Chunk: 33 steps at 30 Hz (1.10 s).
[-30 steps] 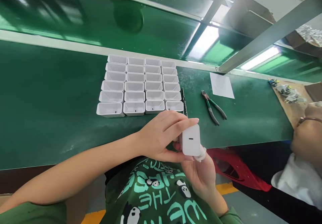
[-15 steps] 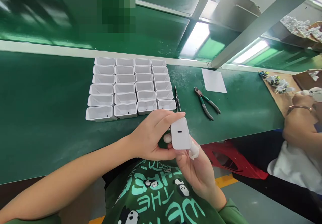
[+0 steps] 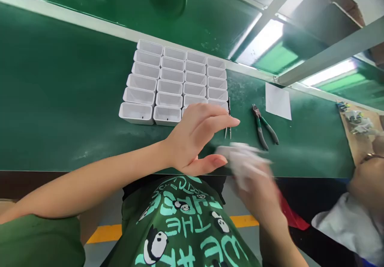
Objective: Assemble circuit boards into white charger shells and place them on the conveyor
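My left hand (image 3: 199,139) hovers over the table's front edge with nothing in it, its thumb apart from the fingers. To its right, my right hand (image 3: 258,183) is smeared by motion and closed on a crumpled white cloth (image 3: 246,159). A pale edge, perhaps the white plastic case, shows at the cloth's left side. Just beyond my left fingers stand rows of open white plastic cases (image 3: 136,112), some hidden behind that hand. Tweezers (image 3: 229,117) lie beside the rows, partly covered by my left fingertips.
Cutting pliers (image 3: 264,125) with green and grey handles lie right of the tweezers. Behind them is a white sheet of paper (image 3: 278,101). A metal post (image 3: 330,51) crosses the back right. At the far right, a co-worker's arm (image 3: 367,179) is near cardboard with small parts.
My left hand has let go of the white plastic case. My right hand has moved right, and a white cloth now spreads over its fingers. The view has shifted and turned.
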Available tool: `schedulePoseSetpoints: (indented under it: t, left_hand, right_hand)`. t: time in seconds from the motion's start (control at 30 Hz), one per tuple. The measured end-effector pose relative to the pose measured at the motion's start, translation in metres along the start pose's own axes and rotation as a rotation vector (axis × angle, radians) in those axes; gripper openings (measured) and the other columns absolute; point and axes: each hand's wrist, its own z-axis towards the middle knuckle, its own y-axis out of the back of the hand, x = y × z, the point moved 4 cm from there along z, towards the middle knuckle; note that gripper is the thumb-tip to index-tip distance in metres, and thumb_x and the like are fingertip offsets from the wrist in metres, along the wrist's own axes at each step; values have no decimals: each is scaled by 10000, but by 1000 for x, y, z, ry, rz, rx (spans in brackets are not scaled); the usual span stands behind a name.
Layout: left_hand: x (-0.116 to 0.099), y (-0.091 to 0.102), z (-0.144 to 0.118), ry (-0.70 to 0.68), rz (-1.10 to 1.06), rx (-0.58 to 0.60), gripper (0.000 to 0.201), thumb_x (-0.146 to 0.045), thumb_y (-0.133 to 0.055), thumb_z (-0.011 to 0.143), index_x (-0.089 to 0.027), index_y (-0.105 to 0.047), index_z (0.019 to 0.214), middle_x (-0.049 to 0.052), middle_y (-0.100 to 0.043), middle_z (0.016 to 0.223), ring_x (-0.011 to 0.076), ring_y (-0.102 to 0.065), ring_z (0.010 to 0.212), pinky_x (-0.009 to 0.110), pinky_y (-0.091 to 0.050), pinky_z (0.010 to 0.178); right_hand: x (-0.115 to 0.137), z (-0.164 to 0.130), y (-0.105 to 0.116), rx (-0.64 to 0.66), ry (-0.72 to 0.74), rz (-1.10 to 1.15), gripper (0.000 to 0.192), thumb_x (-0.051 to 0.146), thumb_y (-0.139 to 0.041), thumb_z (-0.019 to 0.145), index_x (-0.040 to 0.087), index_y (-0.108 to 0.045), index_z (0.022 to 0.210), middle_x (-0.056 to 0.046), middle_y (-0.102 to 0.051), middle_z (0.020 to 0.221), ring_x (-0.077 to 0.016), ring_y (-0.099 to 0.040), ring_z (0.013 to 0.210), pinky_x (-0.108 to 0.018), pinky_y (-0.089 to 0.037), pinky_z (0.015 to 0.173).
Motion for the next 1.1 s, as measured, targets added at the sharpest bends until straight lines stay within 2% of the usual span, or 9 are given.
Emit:
schedulePoseSetpoints:
  t: [0.13,0.27,0.33,0.47,0.6,0.73,0.83,0.93,1.1]
  left_hand:
    - [0,3,1,23,-12,-19,451,-506,-418,955,-176,-529,1242,111,-630,1050,237,-633,980,398,-550,830]
    - [-1,3,0,46,-86,22,481,-518,-468,941,-191,-496,1293,113,-620,1091,251,-625,1016,412,-553,854]
    - [-3,-1,-2,41,-152,84,589,-574,-532,905,-196,-448,1349,125,-611,1166,269,-614,1077,425,-553,899]
    - [-10,-13,-10,1,-149,272,780,-596,-649,847,-201,-338,1443,165,-580,1300,297,-590,1185,444,-522,983]
    - [-13,-18,-14,-13,-90,302,790,-524,-649,881,-171,-279,1483,168,-608,1258,289,-602,1170,421,-509,959]
    - [-10,-16,-12,60,-104,286,789,-564,-666,857,-162,-336,1449,158,-620,1190,289,-610,1091,423,-509,901]
    - [-9,-15,-11,85,-98,297,778,-562,-673,853,-164,-352,1438,151,-623,1173,278,-612,1048,408,-507,867]
    - [-10,-14,-10,43,-100,265,809,-605,-691,813,-167,-384,1419,145,-623,1167,279,-620,1046,406,-514,859]
    - [-10,-12,-10,143,-139,204,1033,-747,-744,642,-184,-375,1427,144,-623,1199,295,-642,1048,429,-548,876]
  right_hand:
    - [1,2,-39,186,136,80,347,-15,-485,867,109,-635,1153,-193,-625,1058,-274,-637,1050,-430,-600,799]
    - [-6,-2,-42,151,93,213,527,13,-508,863,184,-497,1362,-200,-574,1234,-320,-597,1172,-498,-576,886]
    - [-4,-2,-36,39,-82,421,537,89,-544,895,250,-453,1399,-159,-582,1261,-292,-630,1129,-477,-585,891]
    - [11,1,-38,-237,-663,1041,390,287,-521,979,296,-492,1368,-114,-627,1252,-236,-681,1047,-363,-631,788]
    - [38,20,-55,-138,-851,1668,357,394,-643,911,345,-630,1265,-20,-721,1107,-168,-723,861,-249,-633,619]
    - [48,33,-60,-36,-901,1907,354,389,-710,864,353,-672,1215,19,-745,987,-132,-708,725,-205,-611,547]
    - [48,33,-61,6,-869,1875,361,412,-672,893,345,-650,1247,13,-739,983,-132,-692,662,-236,-618,564]
    - [37,28,-51,-60,-758,1620,319,354,-580,961,369,-611,1278,5,-720,1063,-153,-716,801,-267,-623,645]
    - [19,26,-22,-76,-174,716,448,120,-656,858,320,-616,1256,-59,-650,1294,-267,-643,1168,-411,-576,935]
